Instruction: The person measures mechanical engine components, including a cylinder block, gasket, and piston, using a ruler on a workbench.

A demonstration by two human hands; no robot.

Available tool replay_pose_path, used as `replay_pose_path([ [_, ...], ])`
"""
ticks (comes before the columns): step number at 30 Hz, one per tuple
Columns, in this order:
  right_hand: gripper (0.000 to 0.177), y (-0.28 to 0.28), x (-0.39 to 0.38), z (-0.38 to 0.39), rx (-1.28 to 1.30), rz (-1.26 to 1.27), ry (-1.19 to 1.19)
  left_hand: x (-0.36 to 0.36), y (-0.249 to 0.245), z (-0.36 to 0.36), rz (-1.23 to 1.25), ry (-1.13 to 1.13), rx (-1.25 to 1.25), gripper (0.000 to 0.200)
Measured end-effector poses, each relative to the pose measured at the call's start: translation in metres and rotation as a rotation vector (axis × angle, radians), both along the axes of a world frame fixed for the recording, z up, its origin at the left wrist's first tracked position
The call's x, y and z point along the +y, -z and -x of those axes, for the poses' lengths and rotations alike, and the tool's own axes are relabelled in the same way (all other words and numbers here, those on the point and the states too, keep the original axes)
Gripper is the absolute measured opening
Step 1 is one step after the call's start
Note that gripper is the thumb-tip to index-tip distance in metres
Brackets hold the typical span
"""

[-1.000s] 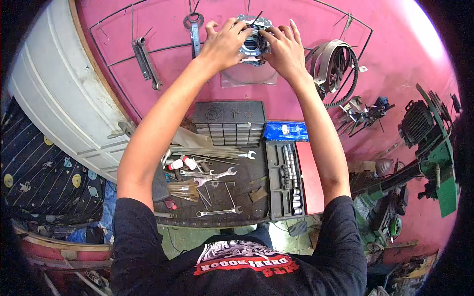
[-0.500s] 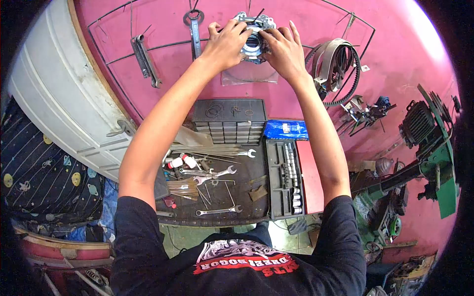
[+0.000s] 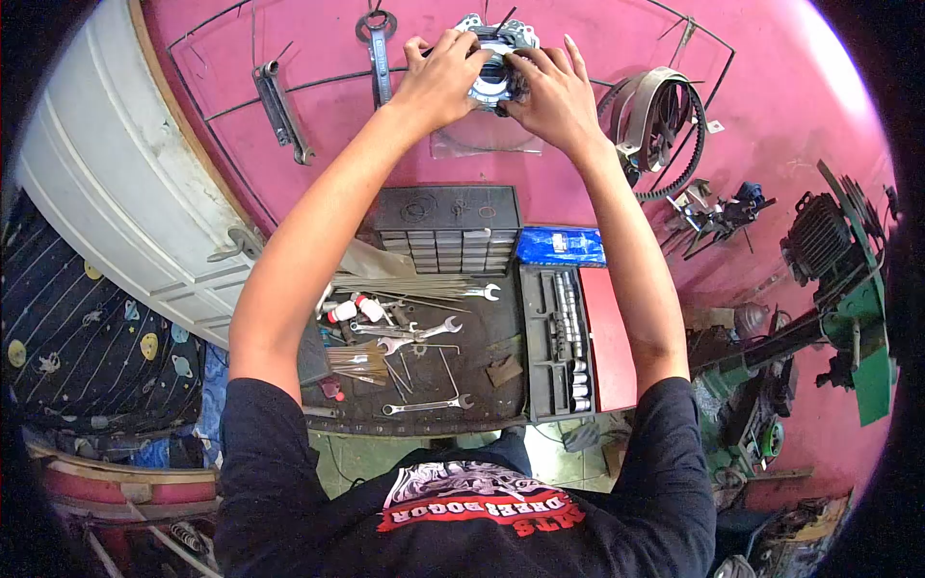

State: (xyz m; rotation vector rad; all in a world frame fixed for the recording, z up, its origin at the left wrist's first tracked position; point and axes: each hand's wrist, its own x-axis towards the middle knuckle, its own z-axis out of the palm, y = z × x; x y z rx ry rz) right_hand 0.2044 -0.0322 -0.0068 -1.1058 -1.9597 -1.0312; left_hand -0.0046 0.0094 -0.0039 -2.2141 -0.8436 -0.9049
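Observation:
High on the pink wall, a stack of silvery ring-shaped metal parts hangs from a dark hook. Notched edges show around the top of the stack. My left hand grips its left side with bent fingers. From the right, my right hand has its thumb and fingers closed on the same stack, one finger pointing up. Exactly which ring each hand holds is partly hidden by the fingers. Beneath them a clear plastic bag lies against the wall. A large ring wrench hangs just left of my left hand.
Below, the bench carries combination wrenches, thin rods, a small drawer cabinet, a blue packet and a socket tray. Belts hang at right. A green machine stands farther right, a white door at left.
The hands stay on the metal rings, and the fingers have shifted slightly. The view has tilted a little, so the bench items sit slightly higher.

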Motion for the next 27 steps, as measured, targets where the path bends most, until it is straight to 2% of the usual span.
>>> replay_pose_path([
  [9, 0.057, 0.002, -0.018, 0.002, 0.003, 0.000, -0.011, -0.021, -0.010, 0.012, -0.011, 0.140, -0.064, 0.063],
  [11, 0.056, 0.006, -0.024, 0.005, 0.011, -0.007, -0.039, -0.024, -0.005, 0.017, -0.058, 0.202, -0.098, 0.050],
  [12, 0.056, 0.009, -0.027, 0.006, 0.012, 0.000, -0.040, -0.026, -0.002, 0.019, -0.052, 0.200, -0.097, 0.050],
  [14, 0.050, 0.017, -0.034, 0.010, 0.034, 0.003, -0.131, -0.032, 0.004, 0.024, -0.065, 0.195, -0.084, 0.030],
  [15, 0.050, 0.023, -0.039, 0.013, 0.038, 0.011, -0.132, -0.037, 0.009, 0.028, -0.056, 0.194, -0.082, 0.030],
  [17, 0.045, 0.037, -0.051, 0.019, 0.072, 0.044, -0.201, -0.046, 0.019, 0.034, 0.042, 0.203, -0.072, 0.016],
  [19, 0.042, 0.058, -0.058, 0.024, 0.084, 0.051, -0.209, -0.056, 0.038, 0.038, 0.040, 0.245, -0.087, 0.012],
  [23, 0.036, 0.096, -0.084, 0.035, 0.121, 0.191, -0.241, -0.084, 0.093, 0.040, 0.241, 0.227, -0.090, 0.016],
  [25, 0.035, 0.119, -0.093, 0.037, 0.142, 0.421, -0.222, -0.096, 0.122, 0.040, 0.311, 0.201, -0.094, 0.016],
  [27, 0.030, 0.143, -0.101, 0.040, 0.179, 0.439, -0.286, -0.108, 0.149, 0.044, 0.440, 0.207, -0.117, 0.016],
])
